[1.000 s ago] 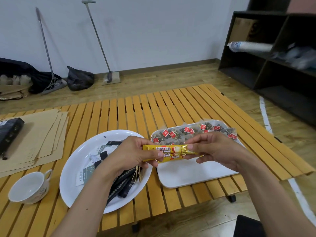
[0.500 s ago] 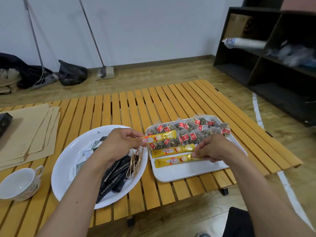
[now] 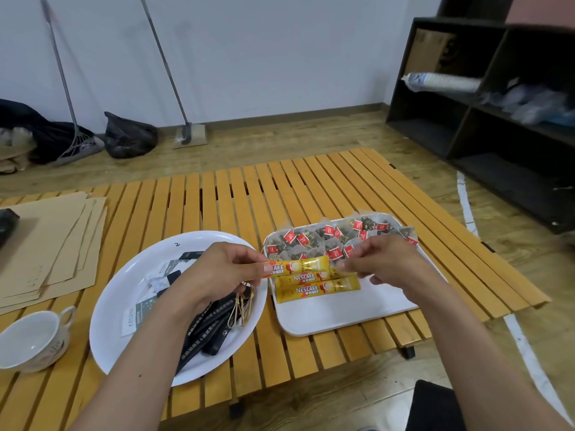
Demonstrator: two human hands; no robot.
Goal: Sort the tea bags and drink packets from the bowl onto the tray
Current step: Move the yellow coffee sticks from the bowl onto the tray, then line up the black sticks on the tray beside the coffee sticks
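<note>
Left hand (image 3: 217,272) pinches the yellow Nescafé stick (image 3: 298,266) by its left end, long axis parallel to two sticks on the tray (image 3: 342,318); right hand (image 3: 385,265) nips the far end.

Wall (image 3: 280,51): plain white, at 12 o'clock, brown skirting along its foot.
Floor (image 3: 249,150): wood planks; a white line (image 3: 522,337) curves over it at 4 o'clock.
Table (image 3: 236,206): orange wooden slats, at centre.
Shelf unit (image 3: 485,119): dark, open compartments, at 2 o'clock.
Broom (image 3: 67,98): leans on the wall at 10 o'clock.
Black bag (image 3: 129,138): on the floor at 11 o'clock.
Light: even, soft.
</note>
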